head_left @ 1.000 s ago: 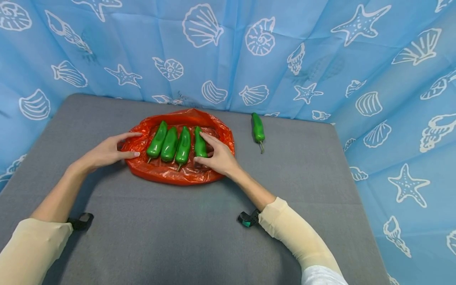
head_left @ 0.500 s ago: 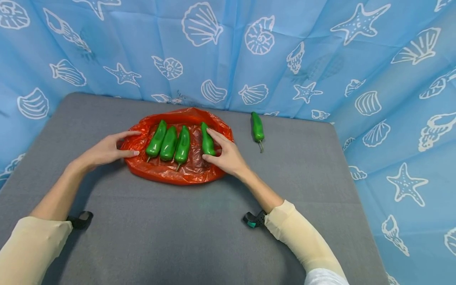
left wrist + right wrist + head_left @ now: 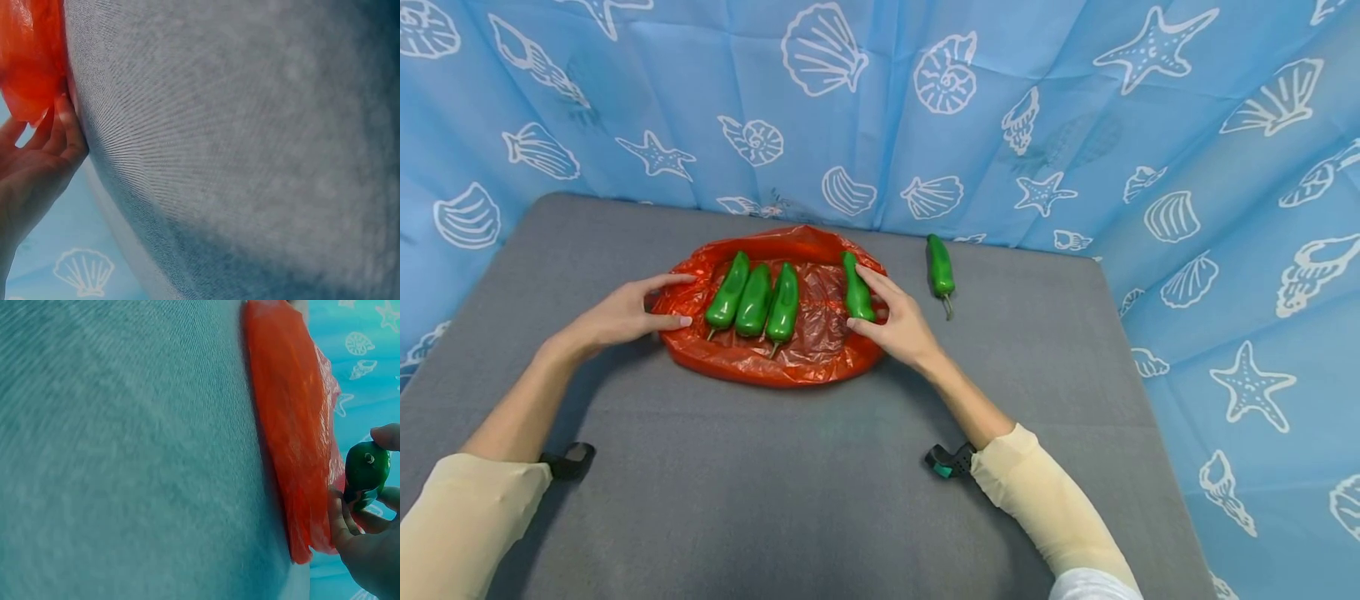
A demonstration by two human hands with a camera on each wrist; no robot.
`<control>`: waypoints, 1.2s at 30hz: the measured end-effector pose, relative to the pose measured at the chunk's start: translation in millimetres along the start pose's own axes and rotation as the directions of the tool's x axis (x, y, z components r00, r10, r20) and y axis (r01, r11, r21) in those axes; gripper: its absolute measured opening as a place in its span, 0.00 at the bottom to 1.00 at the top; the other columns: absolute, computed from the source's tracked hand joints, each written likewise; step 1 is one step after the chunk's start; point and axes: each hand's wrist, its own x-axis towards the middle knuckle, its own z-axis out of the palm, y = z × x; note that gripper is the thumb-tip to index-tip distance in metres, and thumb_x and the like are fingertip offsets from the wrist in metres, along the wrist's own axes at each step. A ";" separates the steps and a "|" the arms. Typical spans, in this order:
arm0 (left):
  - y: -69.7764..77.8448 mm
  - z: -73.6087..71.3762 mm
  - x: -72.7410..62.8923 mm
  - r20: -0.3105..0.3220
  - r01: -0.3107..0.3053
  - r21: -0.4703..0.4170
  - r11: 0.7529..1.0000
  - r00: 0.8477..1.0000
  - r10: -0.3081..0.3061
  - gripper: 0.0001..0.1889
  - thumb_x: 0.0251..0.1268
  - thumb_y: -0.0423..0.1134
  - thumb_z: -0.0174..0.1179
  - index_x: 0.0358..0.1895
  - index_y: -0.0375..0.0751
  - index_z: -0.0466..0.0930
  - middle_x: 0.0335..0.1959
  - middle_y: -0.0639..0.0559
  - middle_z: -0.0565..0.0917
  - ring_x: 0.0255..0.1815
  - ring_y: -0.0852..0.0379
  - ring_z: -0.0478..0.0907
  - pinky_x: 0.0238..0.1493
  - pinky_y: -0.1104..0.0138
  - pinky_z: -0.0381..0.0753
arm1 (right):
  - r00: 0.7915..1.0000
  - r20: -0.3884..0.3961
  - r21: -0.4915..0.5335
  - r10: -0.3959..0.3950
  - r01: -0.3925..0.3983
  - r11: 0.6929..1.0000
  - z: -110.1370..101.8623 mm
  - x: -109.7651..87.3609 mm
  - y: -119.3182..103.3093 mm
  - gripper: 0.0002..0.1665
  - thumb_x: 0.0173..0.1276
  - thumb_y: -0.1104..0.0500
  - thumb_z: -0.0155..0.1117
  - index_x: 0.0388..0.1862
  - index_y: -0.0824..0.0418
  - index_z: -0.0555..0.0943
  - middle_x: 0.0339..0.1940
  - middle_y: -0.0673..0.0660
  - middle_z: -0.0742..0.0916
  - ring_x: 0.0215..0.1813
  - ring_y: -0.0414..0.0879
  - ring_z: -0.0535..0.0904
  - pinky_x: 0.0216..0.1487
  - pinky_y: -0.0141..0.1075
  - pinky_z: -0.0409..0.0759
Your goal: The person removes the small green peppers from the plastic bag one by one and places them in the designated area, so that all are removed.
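A red plastic bag [image 3: 775, 371] lies spread on the table with its mouth wide, and three green peppers [image 3: 752, 302] rest side by side in its left half. My left hand [image 3: 613, 312] holds the bag's left edge, thumb and index finger over the rim; the left wrist view shows its fingers [image 3: 70, 122] against the red plastic. With my right hand [image 3: 898, 325] I grip another green pepper [image 3: 857, 287] between thumb and fingers at the bag's right side. In the right wrist view this pepper [image 3: 365, 467] is up beside the bag's rim, blunt end toward the camera.
One more green pepper [image 3: 940, 268] lies outside the bag on the grey table [image 3: 760, 492], near the back edge. A blue curtain [image 3: 880, 100] with white shells and starfish hangs behind the table and along its right side.
My right hand has moved right with its pepper, away from the other three, toward the bag's right rim. The left hand has stayed at the bag's left edge.
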 end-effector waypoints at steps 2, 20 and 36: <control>-0.1 0.1 0.1 -0.002 0.004 0.000 1.000 1.000 -0.004 0.44 0.67 0.56 0.63 0.79 0.44 0.53 0.75 0.28 0.54 0.66 0.33 0.61 0.63 0.37 0.63 | 1.000 0.003 0.010 0.001 -0.001 1.000 -2.6 -0.8 0.8 0.45 0.63 0.61 0.72 0.78 0.53 0.64 0.76 0.53 0.68 0.54 0.51 0.78 0.54 0.45 0.81; -2.3 0.1 1.0 0.001 -0.020 -0.019 1.000 1.000 0.020 0.42 0.67 0.52 0.65 0.79 0.45 0.54 0.77 0.28 0.50 0.75 0.28 0.49 0.68 0.33 0.53 | 0.998 -0.046 0.000 0.035 -0.035 0.999 -34.1 -7.5 8.3 0.43 0.68 0.59 0.69 0.79 0.52 0.61 0.78 0.53 0.66 0.58 0.57 0.78 0.56 0.50 0.79; -2.0 -0.8 1.5 0.011 -0.006 -0.020 1.000 1.000 0.006 0.42 0.67 0.53 0.65 0.79 0.46 0.54 0.78 0.28 0.49 0.75 0.27 0.49 0.67 0.31 0.53 | 0.995 -0.056 -0.072 0.088 -0.092 0.993 -74.1 -17.5 -26.0 0.41 0.67 0.65 0.67 0.76 0.67 0.62 0.76 0.67 0.65 0.56 0.64 0.76 0.57 0.58 0.76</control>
